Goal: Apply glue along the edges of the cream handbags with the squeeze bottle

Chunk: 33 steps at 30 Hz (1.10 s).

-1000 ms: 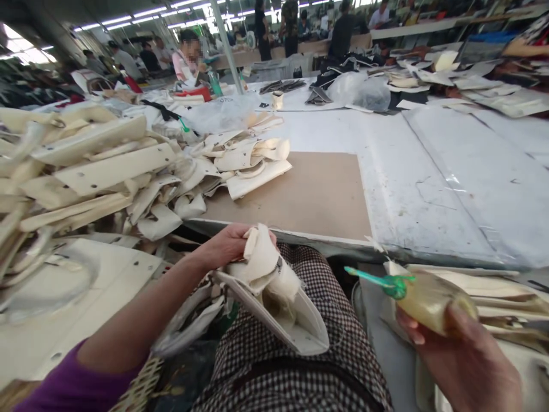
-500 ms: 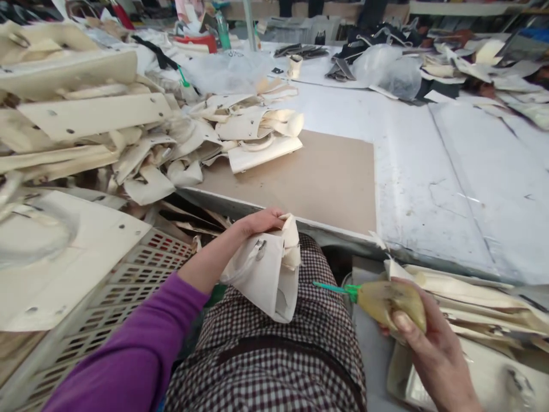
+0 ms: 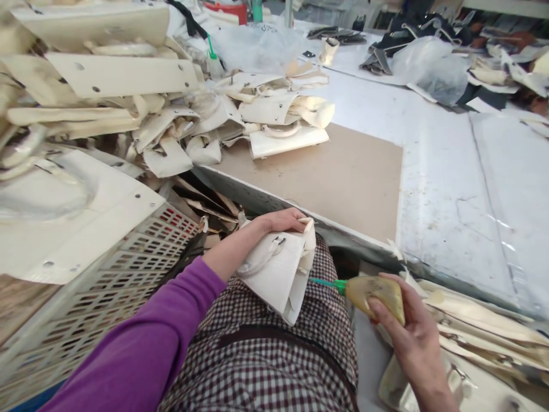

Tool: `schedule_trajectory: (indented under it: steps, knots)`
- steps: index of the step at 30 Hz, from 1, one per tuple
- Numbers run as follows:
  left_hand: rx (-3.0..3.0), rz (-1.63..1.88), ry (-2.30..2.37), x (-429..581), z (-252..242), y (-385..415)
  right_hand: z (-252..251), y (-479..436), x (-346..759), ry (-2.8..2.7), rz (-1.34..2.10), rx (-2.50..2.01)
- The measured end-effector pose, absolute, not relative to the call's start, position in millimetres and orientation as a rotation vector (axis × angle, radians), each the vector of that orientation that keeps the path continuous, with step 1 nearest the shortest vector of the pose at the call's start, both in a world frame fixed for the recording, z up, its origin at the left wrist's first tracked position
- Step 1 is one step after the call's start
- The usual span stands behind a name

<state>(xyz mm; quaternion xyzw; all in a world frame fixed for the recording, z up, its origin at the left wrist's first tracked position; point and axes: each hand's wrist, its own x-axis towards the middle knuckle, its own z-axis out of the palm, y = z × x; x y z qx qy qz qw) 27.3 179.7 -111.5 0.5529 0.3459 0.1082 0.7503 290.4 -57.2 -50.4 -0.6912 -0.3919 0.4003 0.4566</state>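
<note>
Over my lap, my left hand [image 3: 286, 220] grips the upper edge of a white handbag piece [image 3: 274, 269], which has a handle wrapped in clear film. Its folded side faces right, with a gap between the panels. My right hand [image 3: 407, 326] is wrapped round a yellowish glue bottle [image 3: 373, 294] with a green cap and a thin teal nozzle [image 3: 321, 281]. The nozzle points left, its tip at the side opening of the bag piece; whether it touches is unclear.
Cream bag pieces [image 3: 120, 77] are heaped at the left of the table. A brown board [image 3: 355, 171] lies on the white tabletop [image 3: 446, 189]. At my left stands a plastic basket [image 3: 128, 274]; more bag parts [image 3: 484, 343] are stacked at lower right.
My right hand has brought the glue bottle leftward, so its nozzle now reaches the bag piece's side. The head view has shifted down and left.
</note>
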Motion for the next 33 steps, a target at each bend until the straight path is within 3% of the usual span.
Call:
schedule_trajectory:
  steps: [17,27,33]
  knots:
    - [1.136,0.244,0.744,29.1,-115.1,181.2,-55.5,-40.1,299.4,-1.146,1.003,-1.577]
    - [1.126,0.245,0.745,29.9,-118.8,180.8,-62.1,-64.1,305.4,-1.209,1.249,-1.499]
    - [1.131,0.229,0.748,31.8,-118.4,181.0,-61.5,-49.0,300.2,-1.136,1.031,-1.567]
